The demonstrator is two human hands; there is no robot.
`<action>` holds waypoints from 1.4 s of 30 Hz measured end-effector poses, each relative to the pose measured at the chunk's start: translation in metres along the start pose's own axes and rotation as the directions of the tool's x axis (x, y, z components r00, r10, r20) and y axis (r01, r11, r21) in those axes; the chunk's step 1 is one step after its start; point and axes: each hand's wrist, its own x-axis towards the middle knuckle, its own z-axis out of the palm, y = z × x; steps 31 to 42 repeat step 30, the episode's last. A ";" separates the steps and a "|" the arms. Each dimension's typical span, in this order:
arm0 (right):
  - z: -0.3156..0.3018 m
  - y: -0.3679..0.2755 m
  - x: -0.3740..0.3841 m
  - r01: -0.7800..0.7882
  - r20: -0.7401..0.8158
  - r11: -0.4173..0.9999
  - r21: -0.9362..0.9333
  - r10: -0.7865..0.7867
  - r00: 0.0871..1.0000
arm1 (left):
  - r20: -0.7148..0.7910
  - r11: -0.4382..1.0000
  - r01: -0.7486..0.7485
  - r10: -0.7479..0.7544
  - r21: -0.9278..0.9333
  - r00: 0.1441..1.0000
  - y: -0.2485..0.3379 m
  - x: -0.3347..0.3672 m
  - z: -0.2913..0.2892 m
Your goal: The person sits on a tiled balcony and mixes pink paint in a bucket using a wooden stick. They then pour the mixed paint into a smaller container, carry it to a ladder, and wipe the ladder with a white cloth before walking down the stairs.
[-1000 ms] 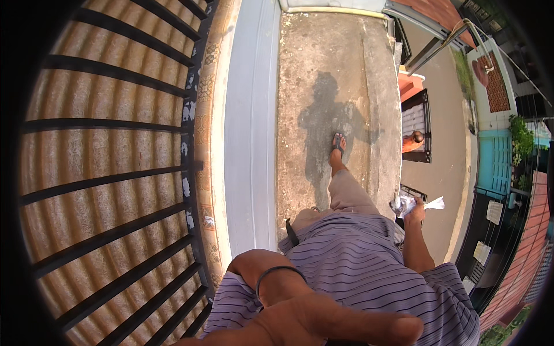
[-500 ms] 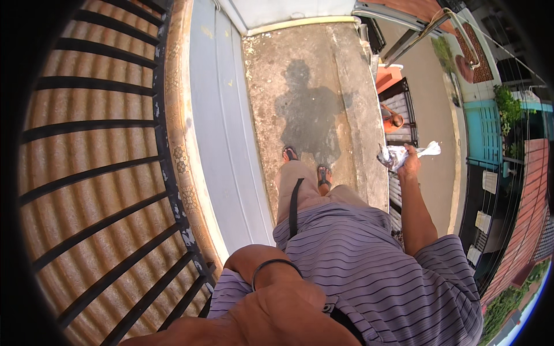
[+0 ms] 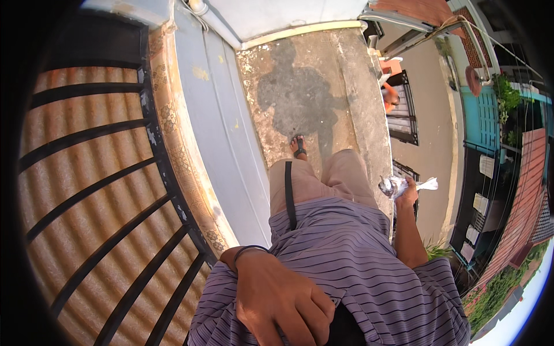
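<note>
My right hand (image 3: 408,195) is stretched out to the right, past the ledge's edge. Its fingers are closed around a white and grey bird (image 3: 393,186) that looks like a pigeon, its darker head to the left and pale tail sticking out to the right. Close to my chest, my left hand (image 3: 283,303) is bent over the front of my striped shirt (image 3: 346,242), beside something black at the collar. Its fingers curl downward, and their tips are hidden, so what they hold cannot be made out. A dark band circles the left wrist.
I am on a narrow concrete ledge (image 3: 314,92) beside a grey panel (image 3: 213,115). Left stand black bars (image 3: 86,161) before a corrugated sheet. A white wall (image 3: 283,17) closes the far end. Right, far below, lie a lane (image 3: 430,109) and a person in orange (image 3: 392,95).
I have stepped forward along the ledge, one sandal now hidden. The left hand has turned, showing its back and fingers at my chest. The right hand, still holding the bird, sits lower in view.
</note>
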 end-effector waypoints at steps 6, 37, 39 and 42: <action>0.080 -0.014 0.012 -0.034 0.068 0.997 -0.069 0.039 0.997 | 0.212 0.986 0.022 0.014 -0.166 0.977 0.008 0.045 -0.104; 0.390 -0.124 0.141 -0.002 0.036 0.997 0.075 -0.001 0.999 | -0.908 0.054 0.966 -0.357 -0.253 -0.218 -0.142 -0.141 -0.391; 0.390 -0.124 0.141 -0.002 0.036 0.997 0.075 -0.001 0.999 | -0.908 0.054 0.966 -0.357 -0.253 -0.218 -0.142 -0.141 -0.391; 0.390 -0.124 0.141 -0.002 0.036 0.997 0.075 -0.001 0.999 | -0.908 0.054 0.966 -0.357 -0.253 -0.218 -0.142 -0.141 -0.391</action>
